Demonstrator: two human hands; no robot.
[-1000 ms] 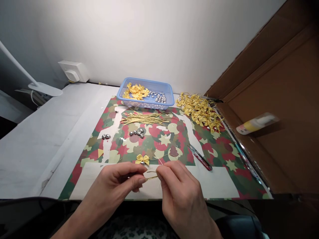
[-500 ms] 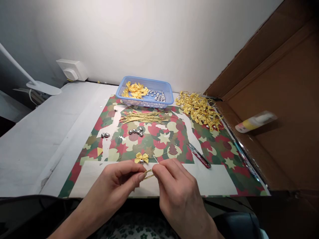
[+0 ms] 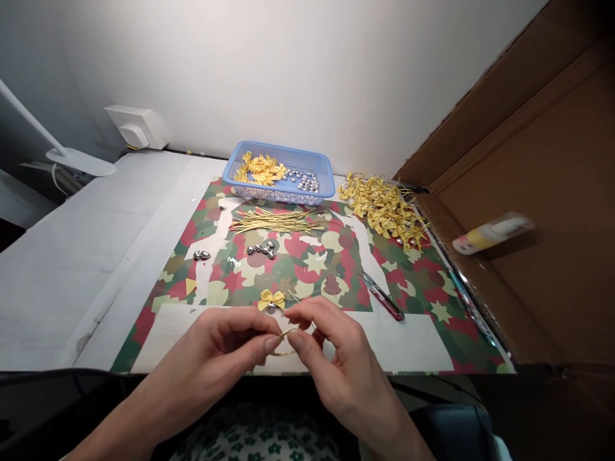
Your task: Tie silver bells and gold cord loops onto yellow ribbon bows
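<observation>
My left hand (image 3: 228,346) pinches a short loop of gold cord (image 3: 283,353) between thumb and fingertips, low over the white strip at the table's front. From the other side, my right hand (image 3: 339,352) has its thumb at the same cord, with the index finger raised and curved over it; part of the cord is hidden behind these fingers. Just beyond the fingertips lies a yellow ribbon bow (image 3: 266,298) with a small silver bell (image 3: 272,308) at its lower middle. A thin pale strand (image 3: 294,296) shows beside the right fingertips.
Behind lie several silver bells (image 3: 259,249) and a bundle of gold cords (image 3: 276,221). A blue basket (image 3: 283,193) holds yellow bows and bells. Bows with cords form a pile (image 3: 384,208) at right. Small scissors (image 3: 384,299) lie right; a bottle (image 3: 490,235) stands by the cardboard wall.
My right index finger has lifted away from the thumb, and the right hand has opened somewhat and turned. The cord loop has shifted slightly lower. The whole view has tilted a little.
</observation>
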